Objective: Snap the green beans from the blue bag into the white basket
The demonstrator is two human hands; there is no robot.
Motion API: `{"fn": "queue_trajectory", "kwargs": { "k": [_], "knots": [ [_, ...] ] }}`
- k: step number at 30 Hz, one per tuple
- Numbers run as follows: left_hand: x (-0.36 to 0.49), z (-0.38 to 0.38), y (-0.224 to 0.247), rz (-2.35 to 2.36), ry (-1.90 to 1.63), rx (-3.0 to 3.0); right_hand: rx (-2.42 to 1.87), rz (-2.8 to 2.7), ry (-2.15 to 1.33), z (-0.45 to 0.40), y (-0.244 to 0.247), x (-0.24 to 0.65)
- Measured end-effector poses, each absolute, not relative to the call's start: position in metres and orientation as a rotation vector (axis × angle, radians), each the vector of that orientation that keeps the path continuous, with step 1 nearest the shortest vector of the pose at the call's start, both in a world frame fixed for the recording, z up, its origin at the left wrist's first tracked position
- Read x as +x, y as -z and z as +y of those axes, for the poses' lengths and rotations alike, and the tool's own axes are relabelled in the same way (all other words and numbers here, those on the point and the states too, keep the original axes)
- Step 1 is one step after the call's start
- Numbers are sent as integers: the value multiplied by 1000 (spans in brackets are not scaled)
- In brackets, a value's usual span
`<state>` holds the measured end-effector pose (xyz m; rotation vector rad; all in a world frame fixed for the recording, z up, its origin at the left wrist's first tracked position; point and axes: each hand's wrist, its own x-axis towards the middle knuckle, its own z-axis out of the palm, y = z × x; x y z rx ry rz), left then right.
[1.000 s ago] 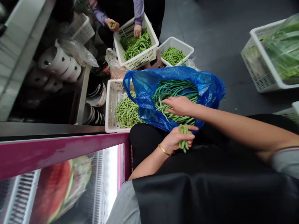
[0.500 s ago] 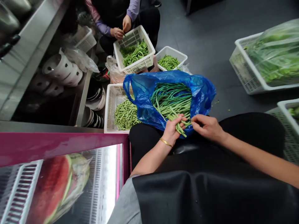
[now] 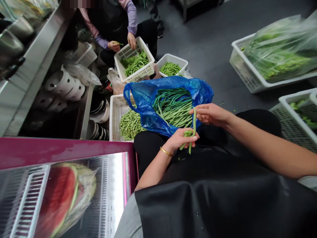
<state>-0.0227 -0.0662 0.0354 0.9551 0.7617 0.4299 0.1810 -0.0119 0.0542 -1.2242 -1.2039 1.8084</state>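
Note:
My left hand (image 3: pixel 182 138), with a gold bangle at the wrist, is closed around a few cut pieces of green long bean (image 3: pixel 187 134). One longer bean piece (image 3: pixel 194 120) stands up from its fingers. Around the upper end of that piece, the fingertips of my right hand (image 3: pixel 208 114) are closed. Just beyond both hands, a blue plastic bag (image 3: pixel 146 112) lies open across my lap, filled with whole long beans (image 3: pixel 173 105), darker green at the back and paler in front.
Left of the bag, a white basket (image 3: pixel 114 117) holds many short bean pieces. Across from me a person's hands (image 3: pixel 123 43) work over another basket (image 3: pixel 148 69). A fridge with cut watermelon (image 3: pixel 59 195) stands at left. Bagged greens (image 3: pixel 277 59) sit in a crate at right.
The bunch in my left hand looks smaller and its pieces shorter. My right hand has risen to the top of one upright bean. The view has shifted slightly right.

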Motion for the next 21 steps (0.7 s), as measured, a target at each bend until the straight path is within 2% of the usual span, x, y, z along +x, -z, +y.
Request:
{"fn": "queue_trajectory", "kwargs": {
  "k": [5, 9, 12, 16, 18, 21],
  "knots": [
    [-26, -64, -33, 751, -877, 415, -1177, -1203, -1471, -44, -55, 150],
    [-34, -49, -21, 942, -1087, 203, -1164, -1333, -1454, -73, -53, 141],
    [-44, -41, -7, 1208, -1182, 209, -1114, -1680, -1555, -77, -58, 139],
    [-49, -49, -4, 1056, -866, 591, -1148, -1836, -1872, -60, -59, 145],
    [-45, -58, -10, 873, -662, 722, -1204, -1832, -1755, -49, -56, 151],
    [-40, -65, -21, 774, -565, 820, -1111, -2119, -1350, -38, -51, 160]
  ]
}}
